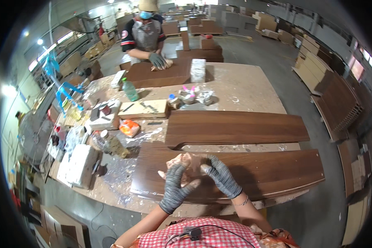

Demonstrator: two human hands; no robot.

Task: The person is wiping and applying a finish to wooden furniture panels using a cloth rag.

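Note:
Both my hands wear grey knit gloves with bare fingertips. Between them is a crumpled peach-coloured rag (187, 162), raised over the near dark-brown wood-grain board (277, 170). My left hand (175, 186) grips the rag on its left side, thumb pointing right. With bent fingers my right hand (222, 175) holds the rag's right edge; part of that grip is hidden. The near board lies flat along the table's front edge, its narrower right end showing small pale spots. Just beyond it lies a second brown board (244, 128), with a narrow gap between the two.
On the paint-spattered table (252, 87), bottles (115, 144), an orange-and-white bag (129, 127), wrapped blocks (77, 165) and a yellowish block (142, 109) crowd the left. Across it, a masked co-worker (144, 37) presses a cloth on a brown panel (169, 76). Panel stacks (339, 109) stand right.

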